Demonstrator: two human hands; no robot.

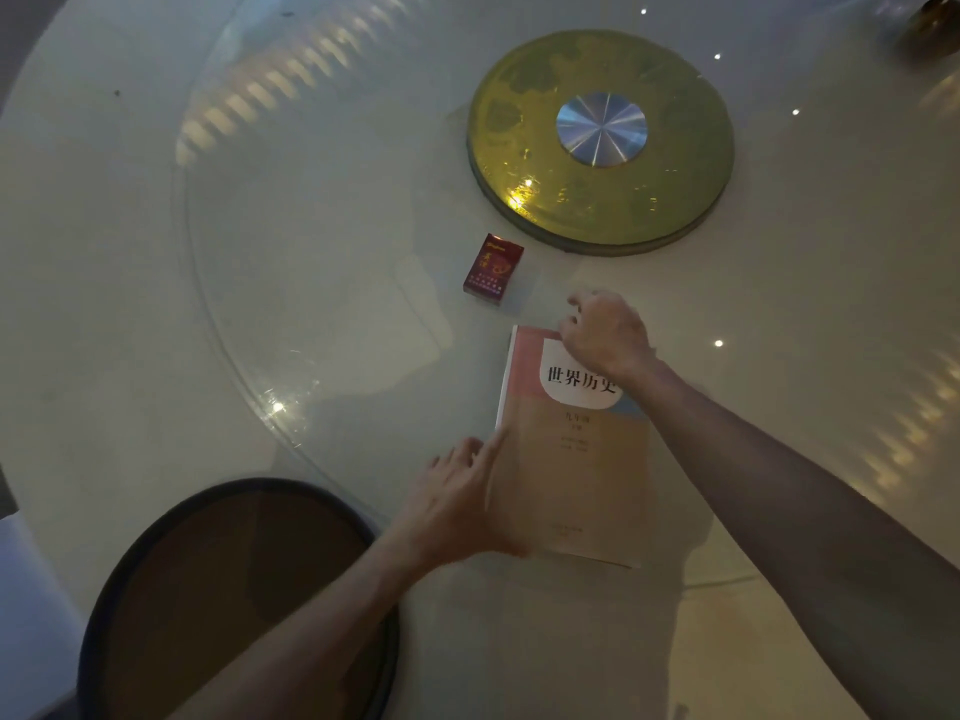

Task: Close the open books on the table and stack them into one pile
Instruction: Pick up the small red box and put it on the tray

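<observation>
A closed book [571, 459] with a pink and orange cover and large dark characters in a white patch lies flat on the pale table [156, 252], its white page edges showing along the left side. My left hand [457, 501] rests against the book's lower left edge, fingers spread along it. My right hand [602, 335] sits curled over the book's top edge. Whether other books lie under this one is hidden.
A small red box [492, 269] stands just beyond the book. A gold disc with a silver hub [519, 148] marks the middle of the glass turntable [234, 330]. A dark round stool seat [234, 600] is below the table edge at the near left.
</observation>
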